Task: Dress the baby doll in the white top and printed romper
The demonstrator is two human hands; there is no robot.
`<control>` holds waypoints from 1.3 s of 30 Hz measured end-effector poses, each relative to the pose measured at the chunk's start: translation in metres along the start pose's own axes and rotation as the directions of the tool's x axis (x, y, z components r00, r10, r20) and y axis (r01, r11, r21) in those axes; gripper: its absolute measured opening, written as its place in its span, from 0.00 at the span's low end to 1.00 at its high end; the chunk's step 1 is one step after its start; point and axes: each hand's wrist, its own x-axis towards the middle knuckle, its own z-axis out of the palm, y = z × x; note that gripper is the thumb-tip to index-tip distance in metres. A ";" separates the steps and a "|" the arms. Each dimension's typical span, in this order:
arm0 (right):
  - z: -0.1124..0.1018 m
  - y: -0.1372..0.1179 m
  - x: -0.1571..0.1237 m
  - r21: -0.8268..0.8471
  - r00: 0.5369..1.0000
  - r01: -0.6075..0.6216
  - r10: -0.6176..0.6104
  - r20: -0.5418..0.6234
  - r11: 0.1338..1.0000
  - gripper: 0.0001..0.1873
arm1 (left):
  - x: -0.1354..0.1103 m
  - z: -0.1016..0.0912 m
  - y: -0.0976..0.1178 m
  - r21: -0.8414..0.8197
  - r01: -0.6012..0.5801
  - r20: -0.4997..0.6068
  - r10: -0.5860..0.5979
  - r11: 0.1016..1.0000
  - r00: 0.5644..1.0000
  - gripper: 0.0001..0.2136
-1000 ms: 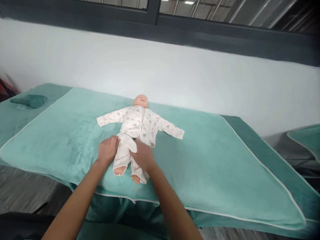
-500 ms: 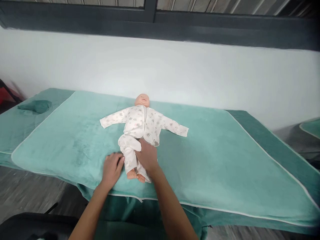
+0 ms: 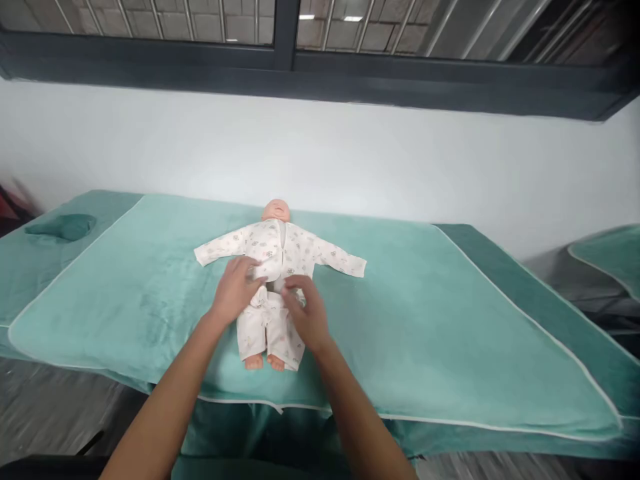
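A baby doll (image 3: 277,210) lies on its back on the bed, head toward the wall. It wears a white printed long-sleeved top (image 3: 300,247) with both sleeves spread out, and matching trousers (image 3: 253,333), with bare feet showing below the cuffs. My left hand (image 3: 234,290) is at the doll's waist on the left, fingers apart over the top's lower edge and the bunched waistband. Opposite it, my right hand (image 3: 307,312) has thumb and forefinger slightly apart beside the hem. Between my hands a dark gap shows at the waist.
A light green sheet (image 3: 425,333) with white piping covers the bed. A small dark green pillow (image 3: 63,227) lies at the far left. The white wall (image 3: 350,160) and dark window frame (image 3: 285,60) stand behind. Part of another green-covered surface (image 3: 610,257) appears at right.
Both hands have moved up to the waist. My right hand has let go of the trouser leg. The folded leg now lies straight, and the view has tilted upward.
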 end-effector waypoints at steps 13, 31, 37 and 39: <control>-0.022 0.034 0.054 0.009 0.972 -0.221 0.221 -0.077 0.975 0.17 | 0.012 0.005 -0.023 -0.266 0.342 -0.312 -0.416 0.901 0.854 0.09; -0.039 0.029 0.015 0.029 0.914 0.058 -0.065 0.401 0.998 0.08 | -0.017 -0.030 -0.038 -0.339 0.233 0.363 -0.102 0.912 0.926 0.13; -0.045 0.050 0.030 -0.053 0.849 0.105 -0.062 0.525 0.993 0.07 | -0.036 -0.035 -0.045 -0.377 0.483 0.531 -0.243 0.790 0.812 0.15; -0.043 0.055 0.031 -0.104 0.845 0.116 -0.043 0.533 0.988 0.08 | -0.038 -0.033 -0.044 -0.402 0.503 0.578 -0.214 0.765 0.787 0.12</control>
